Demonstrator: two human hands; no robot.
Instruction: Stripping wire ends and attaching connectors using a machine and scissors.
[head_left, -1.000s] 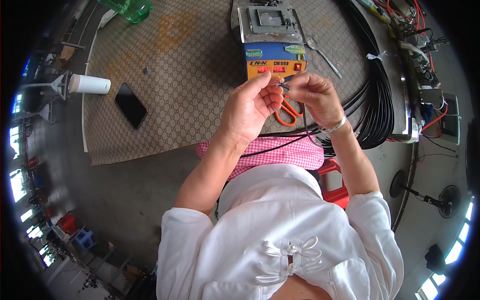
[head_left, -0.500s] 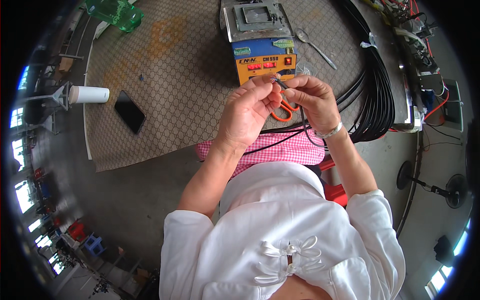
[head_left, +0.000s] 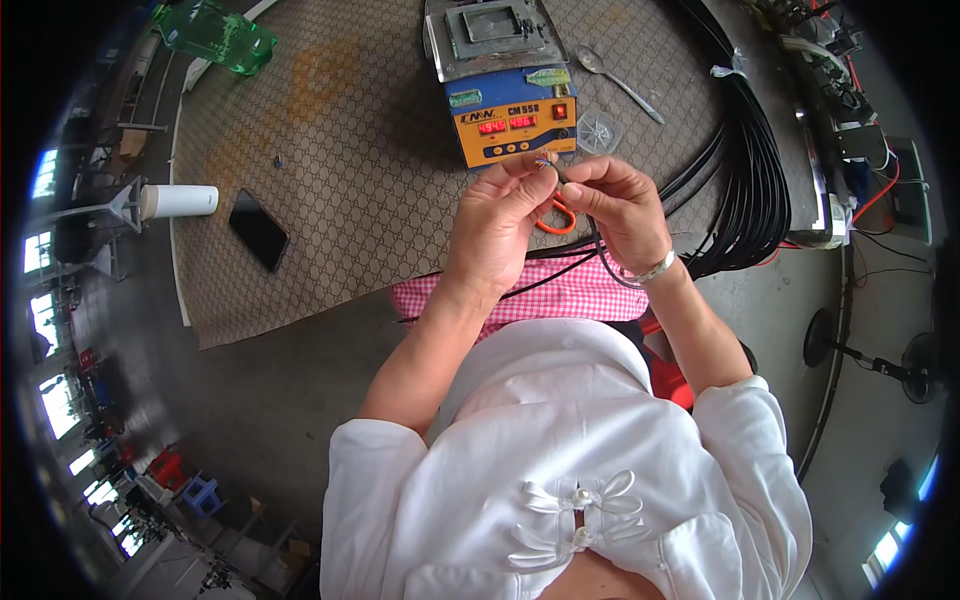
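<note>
Both hands meet over the table's near edge at the end of a black cable (head_left: 595, 235). Thin coloured wires (head_left: 543, 161) fan out of its tip. My left hand (head_left: 497, 215) pinches the wires between thumb and forefinger. My right hand (head_left: 628, 208) is closed round the cable just behind the tip, and the rest of the cable hangs below it. Partly hidden behind my fingers lie orange-handled scissors (head_left: 560, 220). Just beyond stands a blue and orange heater unit (head_left: 515, 125) with a lit red display and a metal tray (head_left: 470, 55) on top.
A thick bundle of black cables (head_left: 745, 190) covers the table's right side. Near the unit are a spoon (head_left: 622, 85) and a small clear dish (head_left: 598, 132). Further left lie a phone (head_left: 259, 230), a white cup (head_left: 180, 201) and a green bottle (head_left: 220, 38).
The view has shifted slightly, so the unit appears further left and lower. My fingers have moved a little at the cable tip, and the clear dish shows more fully.
</note>
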